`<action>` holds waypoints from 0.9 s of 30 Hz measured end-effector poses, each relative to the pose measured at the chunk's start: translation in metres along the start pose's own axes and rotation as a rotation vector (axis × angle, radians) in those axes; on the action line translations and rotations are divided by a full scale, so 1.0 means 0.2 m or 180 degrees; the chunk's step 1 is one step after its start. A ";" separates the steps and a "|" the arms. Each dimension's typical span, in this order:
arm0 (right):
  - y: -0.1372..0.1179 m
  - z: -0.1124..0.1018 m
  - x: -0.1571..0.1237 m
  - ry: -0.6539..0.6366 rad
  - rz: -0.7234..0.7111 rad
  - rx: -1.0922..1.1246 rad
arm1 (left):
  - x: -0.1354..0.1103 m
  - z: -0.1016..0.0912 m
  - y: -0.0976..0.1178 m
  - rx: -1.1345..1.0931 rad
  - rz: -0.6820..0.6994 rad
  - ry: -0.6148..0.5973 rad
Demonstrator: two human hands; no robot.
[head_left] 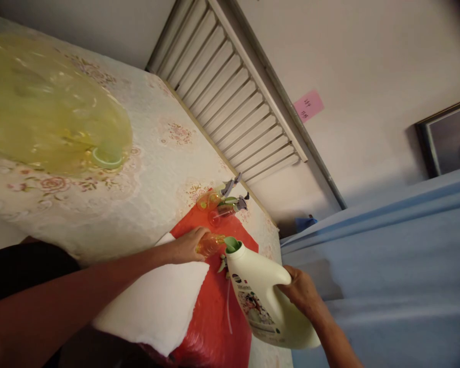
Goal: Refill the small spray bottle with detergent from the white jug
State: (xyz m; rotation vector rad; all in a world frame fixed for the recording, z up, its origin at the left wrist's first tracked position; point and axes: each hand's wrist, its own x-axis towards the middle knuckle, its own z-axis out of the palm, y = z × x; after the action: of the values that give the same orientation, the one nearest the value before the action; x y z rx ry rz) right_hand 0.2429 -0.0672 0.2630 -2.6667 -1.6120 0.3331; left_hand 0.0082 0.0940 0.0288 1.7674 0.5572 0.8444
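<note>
In my left hand [187, 246] is a clear bottle of orange liquid [211, 244], gripped round its lower part. Its neck meets the green spout of a large pale detergent-style jug [258, 294] with a printed label. My right hand [301, 286] is closed round the jug's handle, and the jug leans toward the bottle. A grey and white spray nozzle [223, 265] lies behind the bottle, and its thin tube [229, 309] hangs over the red sheet. Whether liquid is flowing cannot be made out.
Two spray bottles [226, 209] lie on a red plastic sheet [214, 327]. A white cloth [153, 301] is under my left forearm. A yellow plastic bag [53, 107] sits on the flowered tablecloth [149, 184]. A radiator [230, 92] lines the wall; a blue-covered bed [402, 271] is at right.
</note>
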 end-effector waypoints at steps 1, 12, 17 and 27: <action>0.00 0.00 0.00 -0.0001 -0.0010 -0.0009 | 0.00 0.00 0.00 0.0007 0.0006 -0.0008; -0.03 -0.01 0.00 -0.0035 0.0021 -0.0170 | 0.00 0.00 0.00 -0.0034 0.0011 0.0069; -0.02 -0.01 0.00 -0.0064 0.0029 -0.0209 | 0.00 0.00 0.01 -0.0057 -0.0001 0.0043; -0.03 -0.02 0.01 -0.0117 0.0036 -0.0221 | 0.01 0.01 -0.03 0.0045 0.0050 0.0014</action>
State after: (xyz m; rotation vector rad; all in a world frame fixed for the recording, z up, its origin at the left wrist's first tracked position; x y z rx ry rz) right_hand 0.2392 -0.0632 0.2677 -2.7370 -1.6493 0.3341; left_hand 0.0117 0.0960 0.0241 1.7852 0.5541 0.8575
